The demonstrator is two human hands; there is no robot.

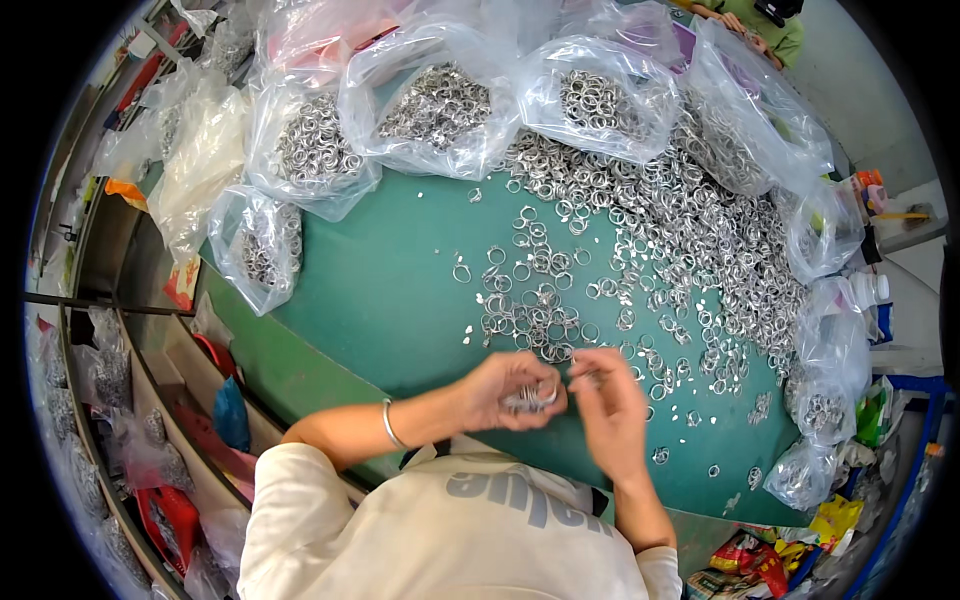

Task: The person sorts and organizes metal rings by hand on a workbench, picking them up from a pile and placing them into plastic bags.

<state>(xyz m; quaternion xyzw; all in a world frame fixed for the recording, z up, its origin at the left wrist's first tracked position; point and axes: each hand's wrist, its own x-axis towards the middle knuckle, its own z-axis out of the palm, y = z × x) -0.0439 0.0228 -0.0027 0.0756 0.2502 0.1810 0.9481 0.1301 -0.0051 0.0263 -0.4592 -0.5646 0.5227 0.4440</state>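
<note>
Rings: a small stack of metal rings [530,398] is sitting in the left hand, low over the near edge of the tabletop.
Left hand: the left hand [505,392] is curling shut around the stack, fingers pressing it against the palm; a bangle [388,424] is circling that wrist.
Right hand: the right hand [608,405] is pinching something small at its fingertips, just beside the stack; what it is pinching is too small to tell.
Hands together: both are meeting at the fingertips, nearly touching.
Tabletop: the green tabletop [400,300] is carrying everything, its near left part lying bare.
Loose rings: a scatter [535,310] is lying just beyond the hands, thickening into a heap [690,230] toward the right and far side.
Bags: clear bags of rings [440,100] are standing along the far edge, with smaller ones [815,400] lining the right rim.
Far side: another person's hands [745,28] are showing at the top edge.
</note>
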